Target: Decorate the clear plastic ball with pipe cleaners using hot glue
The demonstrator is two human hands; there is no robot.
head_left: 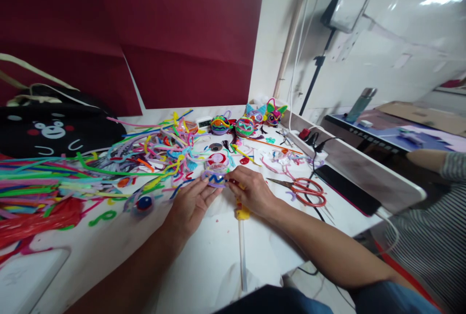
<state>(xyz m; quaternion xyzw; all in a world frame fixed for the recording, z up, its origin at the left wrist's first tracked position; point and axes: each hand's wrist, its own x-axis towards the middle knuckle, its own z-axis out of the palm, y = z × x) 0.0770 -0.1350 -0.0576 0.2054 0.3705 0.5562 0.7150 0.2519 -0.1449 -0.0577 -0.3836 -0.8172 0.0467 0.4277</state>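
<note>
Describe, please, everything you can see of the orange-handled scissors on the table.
The scissors have looped orange-red handles and a dark, metallic-looking blade end that appears closed. They lie on the white table, right of the right hand, with the tip pointing toward it and the handles near the black phone. No hand touches them; a black cable seems to pass beneath the handles.

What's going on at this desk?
A person's left hand holds a small round craft piece, lilac-edged with a blue zigzag, by its rim. The right hand, closed around what looks like a yellow glue gun, is right beside it. Pipe cleaners lie heaped to the left, scissors lie to the right, and decorated balls sit behind.
</note>
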